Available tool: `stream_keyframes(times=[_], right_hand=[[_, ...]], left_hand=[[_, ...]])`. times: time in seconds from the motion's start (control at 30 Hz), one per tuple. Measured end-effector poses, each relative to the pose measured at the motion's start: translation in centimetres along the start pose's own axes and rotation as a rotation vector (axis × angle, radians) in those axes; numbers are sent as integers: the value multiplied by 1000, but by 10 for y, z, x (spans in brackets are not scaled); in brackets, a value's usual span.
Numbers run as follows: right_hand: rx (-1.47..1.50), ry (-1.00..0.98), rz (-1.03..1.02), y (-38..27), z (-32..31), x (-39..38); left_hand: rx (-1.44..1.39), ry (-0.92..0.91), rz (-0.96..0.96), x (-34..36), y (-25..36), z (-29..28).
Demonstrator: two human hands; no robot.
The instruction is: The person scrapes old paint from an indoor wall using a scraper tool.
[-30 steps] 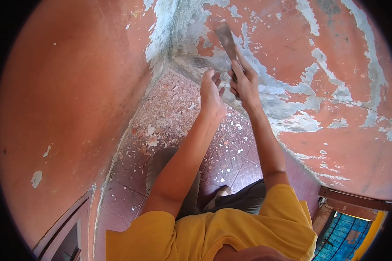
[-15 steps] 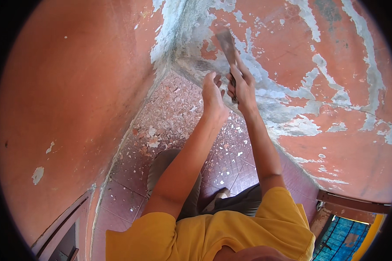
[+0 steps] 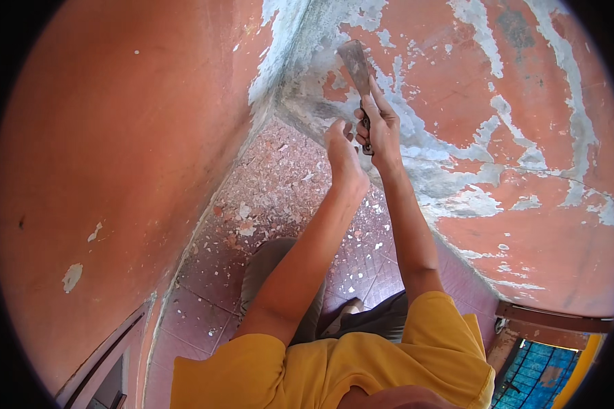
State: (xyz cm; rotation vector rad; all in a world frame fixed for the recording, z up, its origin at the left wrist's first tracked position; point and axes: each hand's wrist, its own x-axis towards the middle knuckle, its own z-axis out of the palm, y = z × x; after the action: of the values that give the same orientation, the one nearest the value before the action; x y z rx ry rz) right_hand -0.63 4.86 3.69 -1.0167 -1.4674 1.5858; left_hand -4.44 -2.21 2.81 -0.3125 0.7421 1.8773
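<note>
Steel, flat and dulled with old paint, the scraper [image 3: 355,63] is lying blade-up against the right-hand wall [image 3: 546,225], close to the corner where the two walls are meeting. The right hand [image 3: 378,126] is gripping its dark handle tightly, forefinger stretched up along the blade's back to press it flat. The left hand [image 3: 341,146] is hovering just beside it, fingers loosely curled and holding nothing that I can make out, its thumb side near the handle.

To my eye the work is going best if the blade is staying at a shallow angle to the plaster, so it is sliding under the terracotta coat rather than digging into the grey beneath. Pushing from the already bare grey edge into the remaining painted patch just by the blade looks the easier way, with short strokes and the free hand steadying the wrist.

Counting: one scraper, two hands, two orange-red walls, the left wall [image 3: 116,136] being mostly intact with only a few small chips. Flakes [image 3: 244,211] are littering the tiled floor [image 3: 205,300] in numbers too many to count. One person, in a yellow shirt [image 3: 334,368], is crouching over it all.
</note>
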Motion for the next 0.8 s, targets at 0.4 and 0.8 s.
stream_keyframes(times=[0.4,0.8], right_hand=[[-141,-81,-51,-20,12,6],[5,-9,-427,32,-7,-37]], left_hand=[[61,-8,113,-23,-15,12],[872,-337,-51,-15,3,-20]])
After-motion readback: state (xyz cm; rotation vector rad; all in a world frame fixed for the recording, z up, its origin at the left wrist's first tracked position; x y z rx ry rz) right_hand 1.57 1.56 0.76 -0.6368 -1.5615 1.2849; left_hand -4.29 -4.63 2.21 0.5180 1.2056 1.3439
